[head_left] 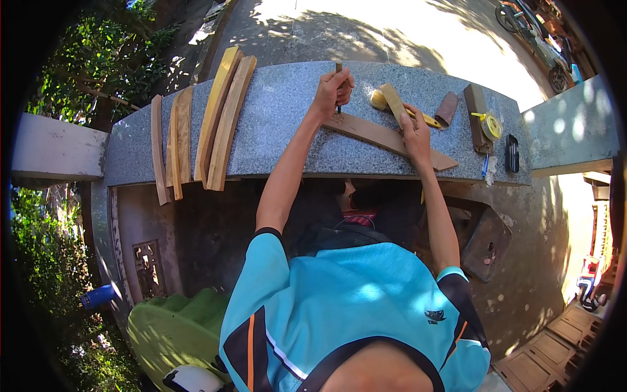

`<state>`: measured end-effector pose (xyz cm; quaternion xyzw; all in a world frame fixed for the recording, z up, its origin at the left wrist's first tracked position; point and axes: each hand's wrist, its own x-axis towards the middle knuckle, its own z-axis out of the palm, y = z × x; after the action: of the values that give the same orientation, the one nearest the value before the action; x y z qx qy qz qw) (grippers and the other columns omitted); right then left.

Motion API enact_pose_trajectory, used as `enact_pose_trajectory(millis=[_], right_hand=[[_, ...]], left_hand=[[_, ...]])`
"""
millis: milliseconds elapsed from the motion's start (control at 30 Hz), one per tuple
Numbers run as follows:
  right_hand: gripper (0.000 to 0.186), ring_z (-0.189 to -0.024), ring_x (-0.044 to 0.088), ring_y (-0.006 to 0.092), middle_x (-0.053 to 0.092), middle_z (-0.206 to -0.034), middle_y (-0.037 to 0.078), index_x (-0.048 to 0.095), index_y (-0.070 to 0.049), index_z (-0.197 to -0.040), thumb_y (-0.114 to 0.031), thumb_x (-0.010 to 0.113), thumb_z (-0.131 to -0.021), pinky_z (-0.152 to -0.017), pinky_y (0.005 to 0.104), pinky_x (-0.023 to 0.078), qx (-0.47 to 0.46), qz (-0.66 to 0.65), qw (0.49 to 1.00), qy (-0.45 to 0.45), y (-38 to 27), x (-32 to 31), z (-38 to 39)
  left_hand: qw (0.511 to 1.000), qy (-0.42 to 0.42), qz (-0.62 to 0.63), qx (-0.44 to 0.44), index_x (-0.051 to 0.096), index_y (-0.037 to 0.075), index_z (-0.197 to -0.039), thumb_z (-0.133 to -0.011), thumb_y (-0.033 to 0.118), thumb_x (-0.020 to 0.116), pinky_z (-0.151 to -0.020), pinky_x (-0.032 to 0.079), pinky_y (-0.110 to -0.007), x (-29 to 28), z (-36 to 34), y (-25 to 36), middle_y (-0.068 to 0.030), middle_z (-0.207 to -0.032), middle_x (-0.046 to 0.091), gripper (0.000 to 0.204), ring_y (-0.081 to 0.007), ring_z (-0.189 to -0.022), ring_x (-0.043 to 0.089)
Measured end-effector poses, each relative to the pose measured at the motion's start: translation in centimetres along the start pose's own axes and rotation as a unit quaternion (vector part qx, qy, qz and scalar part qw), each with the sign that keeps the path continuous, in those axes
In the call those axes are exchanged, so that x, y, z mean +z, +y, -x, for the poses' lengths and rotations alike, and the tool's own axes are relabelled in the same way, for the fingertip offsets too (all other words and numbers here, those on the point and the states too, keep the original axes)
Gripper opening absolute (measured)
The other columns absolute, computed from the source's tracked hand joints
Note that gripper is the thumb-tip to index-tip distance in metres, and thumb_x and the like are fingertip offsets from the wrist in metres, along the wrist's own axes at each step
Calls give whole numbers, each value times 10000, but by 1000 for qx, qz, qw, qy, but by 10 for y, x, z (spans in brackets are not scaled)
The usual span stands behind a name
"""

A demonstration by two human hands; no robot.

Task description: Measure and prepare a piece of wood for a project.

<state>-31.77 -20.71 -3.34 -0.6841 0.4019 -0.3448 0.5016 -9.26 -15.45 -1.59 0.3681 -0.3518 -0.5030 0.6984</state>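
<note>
At least five long wood sticks [217,114] are lying on one gray table [281,98], with one flat board [369,135], one thick block [476,111], one yellow tape [492,128] and one black thing [512,154]. One left hand [332,95] and one right hand [416,136] are showing.

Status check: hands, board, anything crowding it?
Left hand gripping upright chisel, tip at left end of board. Right hand gripping wooden stick by the board. Yellow tool close beside right hand.

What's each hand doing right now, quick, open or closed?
Left hand: closed, holding a chisel.
Right hand: closed, holding a short wooden bar.
</note>
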Motion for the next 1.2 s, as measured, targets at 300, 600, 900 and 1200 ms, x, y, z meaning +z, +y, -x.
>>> enact_pose_trajectory(millis=[300, 600, 900, 1200], right_hand=[[353, -721, 560, 143, 604, -793, 94, 535, -66, -1134, -277, 522, -851, -672, 282, 443, -17, 30, 999, 12, 6, 0, -3], [364, -643, 528, 115, 560, -707, 60, 517, -85, -1157, -286, 520, -854, -604, 255, 428, -10, 22, 1000, 3, 1, -1, -2], [437, -619, 496, 95, 552, -738, 46, 494, -104, -1208, -343, 529, -843, -544, 236, 405, -85, -15, 991, -103, -113, -10, -37], [535, -930, 596, 278, 621, -1013, 169, 492, -91, -1239, -401, 532, -806, -782, 351, 464, -271, 137, 949, -85, -134, 34, -70]], left_hand=[[998, -3, -66, -12, 510, 93, -652, -905, 321, 482, -351, 162, -212, 4, -4, -2, 81, -474, 269, 342, -30, -368, 231], [998, 34, -43, 32, 468, 78, -616, -879, 301, 553, -328, 180, -212, 3, 1, -11, 64, -464, 328, 356, -19, -355, 266], [991, 72, -78, 76, 420, 100, -588, -888, 271, 550, -314, 226, -215, 11, -1, -15, 53, -457, 353, 369, -25, -350, 306], [989, 106, -73, 74, 396, 116, -595, -893, 244, 531, -318, 203, -221, 9, -2, -14, 55, -464, 324, 351, -32, -351, 275]])
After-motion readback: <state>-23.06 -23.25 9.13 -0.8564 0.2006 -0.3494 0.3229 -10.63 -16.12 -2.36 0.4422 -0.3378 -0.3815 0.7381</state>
